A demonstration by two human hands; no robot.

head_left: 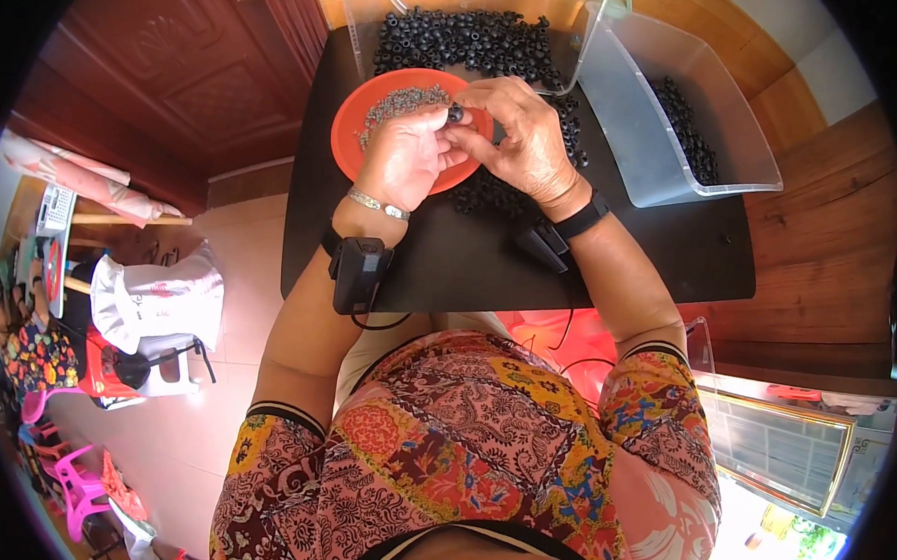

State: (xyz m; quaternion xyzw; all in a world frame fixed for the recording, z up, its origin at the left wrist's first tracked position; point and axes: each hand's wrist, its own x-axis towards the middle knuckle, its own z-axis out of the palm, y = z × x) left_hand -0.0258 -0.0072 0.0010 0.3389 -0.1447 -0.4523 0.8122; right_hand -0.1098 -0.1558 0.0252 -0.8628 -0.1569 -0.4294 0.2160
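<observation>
Over an orange-red plate (344,140), both hands meet at a small, round black plastic part (456,113). My left hand (399,163), palm turned up, grips the part at its thumb and fingertips. From the other side, my right hand (525,138) is curled with thumb and fingers pinched close beside it; whatever they hold is too small to make out. Many small grey metal-looking pieces (401,103) lie in the plate. Loose black parts (492,197) are scattered on the dark table (630,253) beneath and beside my right hand.
Behind the plate, a clear bin (349,25) contains a heap of black parts (464,42). Another translucent bin (644,158) with black parts stands at the right. A white sack (163,293) and a pink chair (81,489) are at the left, where another person (30,347) sits.
</observation>
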